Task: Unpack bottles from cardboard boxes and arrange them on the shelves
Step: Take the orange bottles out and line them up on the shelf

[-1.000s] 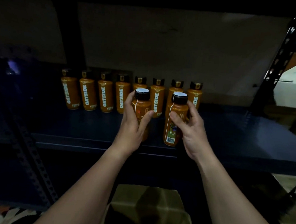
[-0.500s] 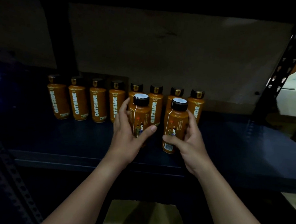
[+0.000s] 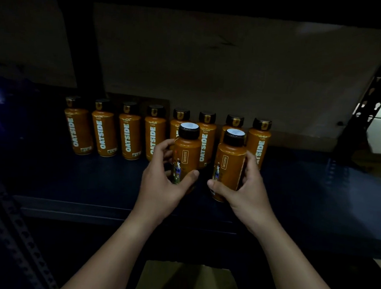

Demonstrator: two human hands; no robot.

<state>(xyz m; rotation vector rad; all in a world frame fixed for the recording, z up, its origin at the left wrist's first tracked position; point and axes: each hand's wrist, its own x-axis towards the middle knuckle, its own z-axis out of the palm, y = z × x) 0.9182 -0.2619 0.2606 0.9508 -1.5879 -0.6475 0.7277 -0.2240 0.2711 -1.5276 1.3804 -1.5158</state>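
Two orange bottles with black caps stand upright on the dark shelf (image 3: 74,181), in front of a back row of several like bottles (image 3: 104,136) marked OATSIDE. My left hand (image 3: 162,183) grips the left bottle (image 3: 187,153), thumb across its front and fingers behind. My right hand (image 3: 247,189) grips the right bottle (image 3: 230,163) the same way. Both bottles show their picture side. Their bases are hidden behind my thumbs and palms.
A cardboard box (image 3: 189,282) sits below the shelf edge between my forearms. A perforated black upright (image 3: 373,94) stands at the right, another (image 3: 20,236) slants at the lower left. A brown board backs the shelf. Bare shelf lies to the left and right of my hands.
Both bottles have moved further in over the shelf toward the back row and have been turned, so the barcode on the right one has gone out of sight. The camera has tilted upward.
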